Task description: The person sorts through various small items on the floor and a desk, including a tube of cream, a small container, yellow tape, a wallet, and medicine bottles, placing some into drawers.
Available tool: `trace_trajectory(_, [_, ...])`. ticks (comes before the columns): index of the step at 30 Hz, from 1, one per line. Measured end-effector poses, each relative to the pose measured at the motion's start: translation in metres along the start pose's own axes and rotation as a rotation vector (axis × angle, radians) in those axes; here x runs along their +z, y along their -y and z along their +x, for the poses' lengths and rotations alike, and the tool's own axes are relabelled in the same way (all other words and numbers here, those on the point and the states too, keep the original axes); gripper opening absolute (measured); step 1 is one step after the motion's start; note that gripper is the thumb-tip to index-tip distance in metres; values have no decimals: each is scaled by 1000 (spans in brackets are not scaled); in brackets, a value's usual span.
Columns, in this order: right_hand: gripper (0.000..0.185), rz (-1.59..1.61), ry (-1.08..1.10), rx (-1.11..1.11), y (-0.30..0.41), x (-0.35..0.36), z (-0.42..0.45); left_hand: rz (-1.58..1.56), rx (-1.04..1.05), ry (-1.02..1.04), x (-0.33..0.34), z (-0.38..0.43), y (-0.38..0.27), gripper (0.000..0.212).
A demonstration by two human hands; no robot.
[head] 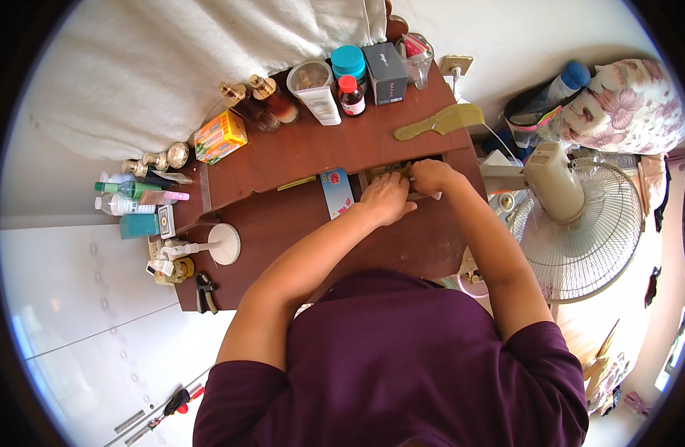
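My left hand point(388, 199) rests over the front edge of an open compartment point(365, 180) in the wooden dresser, its fingers bent down at the rim. Close beside it, my right hand point(428, 177) reaches into the same compartment with curled fingers. Whether either hand grips something inside is hidden. A blue and white packet point(336, 193) bearing writing lies just left of my left hand. On the dresser top point(370, 137), behind my right hand, lies a translucent yellow-green comb point(440, 121).
Bottles, jars and a dark grey box point(386, 74) line the dresser's back. An orange and yellow box point(221, 137) stands left of them. A round white stand point(224, 244) and a hand grip exerciser point(205, 292) sit at left. An electric fan point(571, 223) stands close at right.
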State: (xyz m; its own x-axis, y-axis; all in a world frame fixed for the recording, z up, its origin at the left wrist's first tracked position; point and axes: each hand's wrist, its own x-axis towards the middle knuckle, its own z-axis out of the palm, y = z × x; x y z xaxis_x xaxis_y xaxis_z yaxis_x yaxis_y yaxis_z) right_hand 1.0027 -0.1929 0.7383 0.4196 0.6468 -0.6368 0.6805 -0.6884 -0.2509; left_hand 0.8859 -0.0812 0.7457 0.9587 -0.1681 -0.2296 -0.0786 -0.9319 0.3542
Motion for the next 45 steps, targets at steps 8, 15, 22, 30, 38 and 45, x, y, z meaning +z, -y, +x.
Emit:
trace_trajectory(8, [20,-35,-202,28,15,4,-15,1,-18,101,16,5,16,50])
trace_trajectory(15, [18,208,-574,-102,0,15,-37,-175,188,-165,7,-18,22,34])
trace_trajectory(22, [23,926,-171,-39,-1,67,-84,-563,6,-505,13,-72,25,21])
trace_trajectory(30, [31,1658,-315,144,22,120,-38,-749,-333,-424,37,-82,37,29])
trace_trajectory(38, [19,1741,-391,219,29,120,-29,-610,-222,-394,47,-72,56,27])
trace_trajectory(45, [19,1721,-434,148,31,98,-27,-731,-326,-474,48,-59,59,30])
